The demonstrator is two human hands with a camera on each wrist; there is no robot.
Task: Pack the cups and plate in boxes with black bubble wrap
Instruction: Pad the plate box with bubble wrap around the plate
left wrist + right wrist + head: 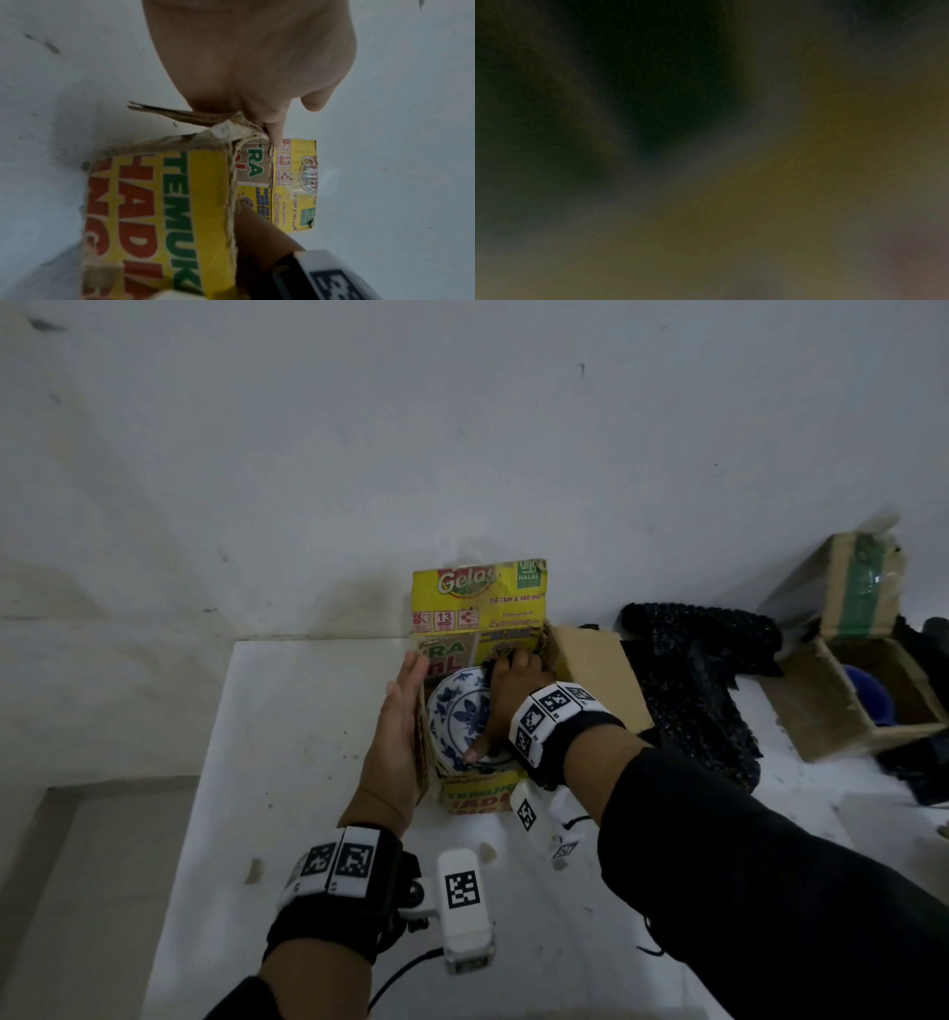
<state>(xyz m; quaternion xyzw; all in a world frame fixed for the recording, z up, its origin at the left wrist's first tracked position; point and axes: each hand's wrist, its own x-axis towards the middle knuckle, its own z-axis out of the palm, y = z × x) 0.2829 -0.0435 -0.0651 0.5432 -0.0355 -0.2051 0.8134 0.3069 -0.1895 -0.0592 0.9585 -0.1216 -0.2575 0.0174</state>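
An open yellow cardboard box stands on the white table against the wall. Inside it a blue-and-white floral plate leans tilted toward the left wall. My right hand reaches into the box and grips the plate, thumb on its near rim and fingers curled at its far rim, where something dark shows. My left hand lies flat with straight fingers against the outside of the box's left flap. In the left wrist view the left hand presses the torn flap edge of the box. The right wrist view is dark and blurred.
Black bubble wrap lies heaped to the right of the box's open brown flap. A second open cardboard box stands at the far right with a blue cup inside. The wall rises directly behind the boxes.
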